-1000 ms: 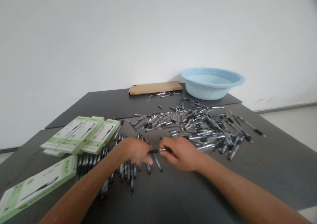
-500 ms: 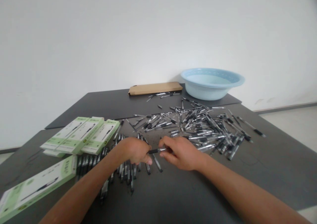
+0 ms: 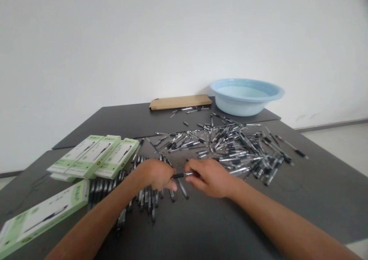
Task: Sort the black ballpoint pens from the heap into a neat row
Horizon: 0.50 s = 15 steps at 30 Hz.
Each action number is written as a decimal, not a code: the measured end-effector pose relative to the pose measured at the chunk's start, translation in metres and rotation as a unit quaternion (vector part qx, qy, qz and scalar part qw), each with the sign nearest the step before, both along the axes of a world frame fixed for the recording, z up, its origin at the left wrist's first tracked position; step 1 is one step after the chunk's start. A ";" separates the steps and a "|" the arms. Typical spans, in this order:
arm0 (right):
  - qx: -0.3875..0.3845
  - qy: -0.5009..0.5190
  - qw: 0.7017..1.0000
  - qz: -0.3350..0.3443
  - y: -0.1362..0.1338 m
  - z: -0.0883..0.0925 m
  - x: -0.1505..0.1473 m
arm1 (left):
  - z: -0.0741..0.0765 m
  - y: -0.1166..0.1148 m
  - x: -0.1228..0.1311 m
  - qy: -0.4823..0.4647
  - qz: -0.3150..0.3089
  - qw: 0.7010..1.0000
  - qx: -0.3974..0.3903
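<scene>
Between my two hands a pen (image 3: 180, 175) with a black grip and clear barrel lies roughly level. My left hand (image 3: 161, 175) is closed on its black end, and my right hand (image 3: 211, 177) pinches the clear end, its tip hidden in the fingers. Under and beside my left forearm and hand lie many assembled-looking black pens (image 3: 148, 200) in a row. Past my right hand spreads a loose heap of clear and black pen parts (image 3: 241, 147).
Green-and-white pen boxes (image 3: 97, 156) are stacked at the left, with one more box (image 3: 46, 218) nearer me. At the back lie a flat brown cardboard piece (image 3: 181, 102) and a light blue basin (image 3: 245, 97), close to the white wall. Everything stands on a dark table (image 3: 201, 229).
</scene>
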State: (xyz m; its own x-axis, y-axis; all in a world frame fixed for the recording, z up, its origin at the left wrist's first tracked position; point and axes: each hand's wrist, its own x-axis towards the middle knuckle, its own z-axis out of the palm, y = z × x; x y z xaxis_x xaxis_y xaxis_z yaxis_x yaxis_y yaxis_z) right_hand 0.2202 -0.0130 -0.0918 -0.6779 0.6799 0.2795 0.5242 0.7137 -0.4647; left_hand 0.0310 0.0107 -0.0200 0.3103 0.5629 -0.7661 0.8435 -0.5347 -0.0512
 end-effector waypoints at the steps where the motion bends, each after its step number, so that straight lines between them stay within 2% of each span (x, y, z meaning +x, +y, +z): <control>1: -0.001 0.001 1.000 -0.002 0.000 0.000 0.000 | -0.001 0.000 0.000 -0.003 0.003 1.000 -0.002; 15: 0.003 0.007 1.000 0.007 0.000 0.002 0.000 | 0.006 -0.002 0.003 0.003 0.001 1.000 -0.006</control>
State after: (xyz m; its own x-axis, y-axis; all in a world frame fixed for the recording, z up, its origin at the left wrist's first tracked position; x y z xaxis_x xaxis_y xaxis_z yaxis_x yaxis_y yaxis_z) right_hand 0.2201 -0.0135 -0.0899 -0.6831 0.6690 0.2929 0.5081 0.7235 -0.4673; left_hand 0.0344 0.0090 -0.0143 0.3056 0.5534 -0.7748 0.8439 -0.5342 -0.0487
